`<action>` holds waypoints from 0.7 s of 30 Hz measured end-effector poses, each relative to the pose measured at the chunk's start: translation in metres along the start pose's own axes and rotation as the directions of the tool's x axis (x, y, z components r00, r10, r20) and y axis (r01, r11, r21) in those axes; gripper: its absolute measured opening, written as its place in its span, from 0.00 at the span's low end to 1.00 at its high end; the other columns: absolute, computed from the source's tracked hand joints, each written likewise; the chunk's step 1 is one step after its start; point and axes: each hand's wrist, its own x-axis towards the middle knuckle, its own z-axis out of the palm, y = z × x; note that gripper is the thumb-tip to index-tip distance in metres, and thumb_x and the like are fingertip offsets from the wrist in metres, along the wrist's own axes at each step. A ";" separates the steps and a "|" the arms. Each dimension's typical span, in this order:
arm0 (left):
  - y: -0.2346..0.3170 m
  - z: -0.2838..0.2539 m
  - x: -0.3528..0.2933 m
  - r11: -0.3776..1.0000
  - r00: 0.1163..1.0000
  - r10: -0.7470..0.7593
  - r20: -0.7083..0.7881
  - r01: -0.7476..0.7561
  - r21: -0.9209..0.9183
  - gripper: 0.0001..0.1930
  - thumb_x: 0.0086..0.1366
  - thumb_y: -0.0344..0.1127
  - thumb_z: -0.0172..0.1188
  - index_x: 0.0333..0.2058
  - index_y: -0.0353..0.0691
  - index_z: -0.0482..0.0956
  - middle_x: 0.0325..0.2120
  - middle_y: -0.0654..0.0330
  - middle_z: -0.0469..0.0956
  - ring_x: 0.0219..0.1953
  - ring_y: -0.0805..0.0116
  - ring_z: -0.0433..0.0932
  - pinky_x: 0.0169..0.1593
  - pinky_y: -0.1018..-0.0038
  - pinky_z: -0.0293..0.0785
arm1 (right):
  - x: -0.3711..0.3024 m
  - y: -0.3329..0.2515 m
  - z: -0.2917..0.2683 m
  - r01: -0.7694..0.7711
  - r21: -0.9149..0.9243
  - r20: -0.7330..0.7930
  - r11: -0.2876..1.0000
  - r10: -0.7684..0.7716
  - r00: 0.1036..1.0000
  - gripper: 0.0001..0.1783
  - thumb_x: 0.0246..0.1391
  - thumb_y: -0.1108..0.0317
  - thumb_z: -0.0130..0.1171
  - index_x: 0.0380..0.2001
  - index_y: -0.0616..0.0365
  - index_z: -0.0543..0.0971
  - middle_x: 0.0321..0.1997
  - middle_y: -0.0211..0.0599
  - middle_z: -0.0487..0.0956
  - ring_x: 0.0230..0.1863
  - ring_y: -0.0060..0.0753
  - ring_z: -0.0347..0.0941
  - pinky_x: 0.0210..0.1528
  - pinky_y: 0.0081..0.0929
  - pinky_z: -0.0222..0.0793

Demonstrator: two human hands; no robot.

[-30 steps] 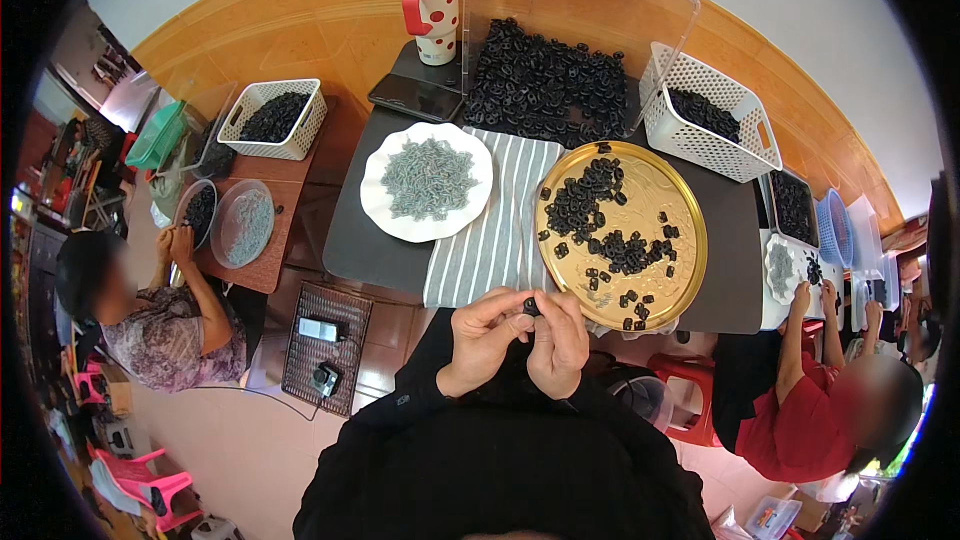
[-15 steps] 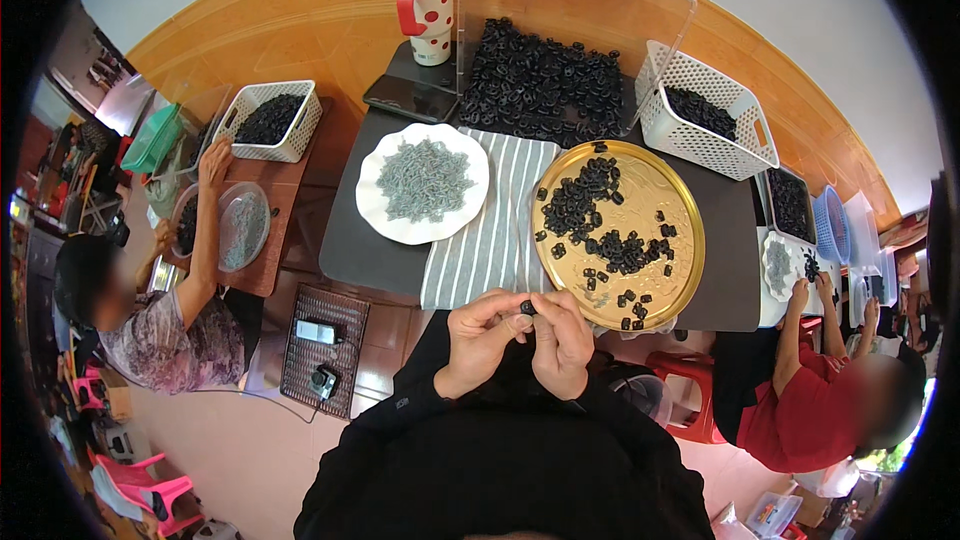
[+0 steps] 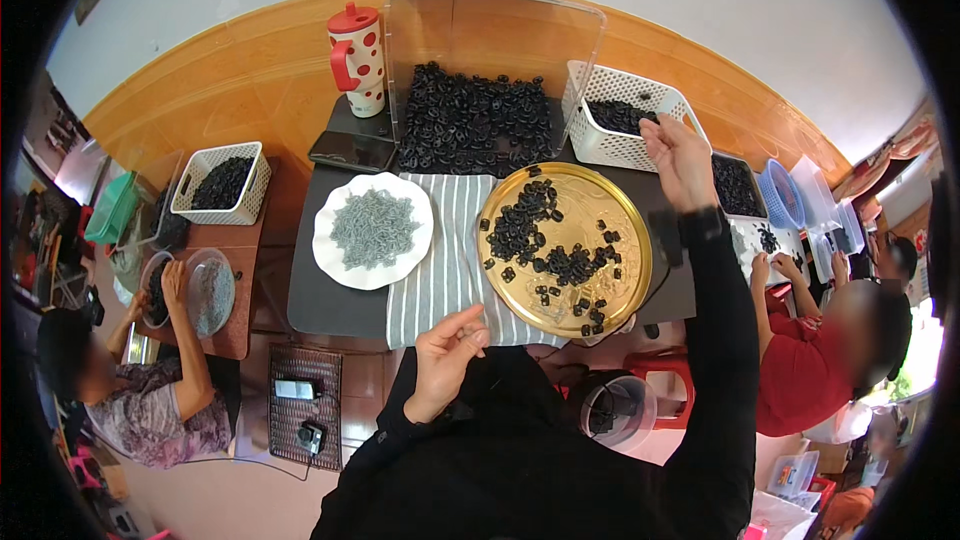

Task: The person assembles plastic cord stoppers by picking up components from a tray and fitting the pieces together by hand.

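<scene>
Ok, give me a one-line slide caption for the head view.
Right hand by the white basket of black parts; left hand near the striped cloth.

The plate (image 3: 371, 280) stands left of the tray (image 3: 592, 204), the basket (image 3: 612, 148) behind it.

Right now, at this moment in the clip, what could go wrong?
1. The right hand is at the near side of the white perforated basket; a bump there might jolt the basket.
2. The left hand is close to the striped cloth. A snag could drag it and disturb the scalloped white plate partly on it.
3. Some loose black pieces lie near the gold tray's near rim; a knock might scatter them.
</scene>
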 end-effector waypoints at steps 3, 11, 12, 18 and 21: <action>0.000 -0.002 0.000 0.999 1.000 -0.005 0.000 0.005 0.031 0.17 0.61 0.22 0.58 0.49 0.33 0.75 0.33 0.61 0.76 0.32 0.76 0.74 0.33 0.81 0.71 | 0.005 0.025 -0.004 -0.043 -0.293 0.068 0.955 0.066 0.996 0.14 0.55 0.73 0.55 0.43 0.70 0.73 0.31 0.38 0.78 0.28 0.24 0.73 0.29 0.20 0.69; 0.002 -0.002 0.003 0.995 0.998 -0.065 -0.002 0.065 0.077 0.14 0.60 0.22 0.59 0.46 0.32 0.78 0.32 0.60 0.78 0.30 0.75 0.75 0.31 0.82 0.71 | -0.029 0.119 -0.002 0.598 -0.797 0.604 0.088 0.123 0.787 0.12 0.44 0.70 0.61 0.34 0.64 0.80 0.29 0.51 0.77 0.33 0.48 0.76 0.37 0.38 0.70; 0.004 0.000 0.001 0.991 0.995 -0.099 0.003 0.098 0.092 0.13 0.61 0.23 0.59 0.46 0.33 0.78 0.32 0.61 0.77 0.31 0.76 0.75 0.31 0.82 0.70 | -0.029 0.125 0.000 0.572 -0.816 0.578 0.089 0.117 0.807 0.12 0.42 0.70 0.62 0.32 0.63 0.78 0.31 0.54 0.77 0.38 0.57 0.74 0.40 0.44 0.68; 0.004 0.001 0.000 0.983 0.991 -0.133 -0.010 0.133 0.127 0.12 0.61 0.25 0.59 0.45 0.34 0.78 0.31 0.63 0.76 0.31 0.78 0.74 0.31 0.84 0.69 | -0.028 0.127 0.009 0.480 -0.861 0.508 0.171 0.346 0.789 0.07 0.42 0.76 0.59 0.28 0.65 0.75 0.27 0.50 0.76 0.32 0.48 0.75 0.34 0.36 0.69; 0.004 0.005 0.000 0.981 0.990 -0.144 -0.006 0.144 0.130 0.12 0.61 0.25 0.59 0.45 0.34 0.78 0.31 0.63 0.76 0.31 0.78 0.74 0.31 0.84 0.69 | -0.040 0.128 0.003 0.609 -0.778 0.627 0.155 0.241 0.741 0.07 0.43 0.73 0.60 0.27 0.64 0.75 0.27 0.50 0.76 0.31 0.52 0.74 0.36 0.40 0.69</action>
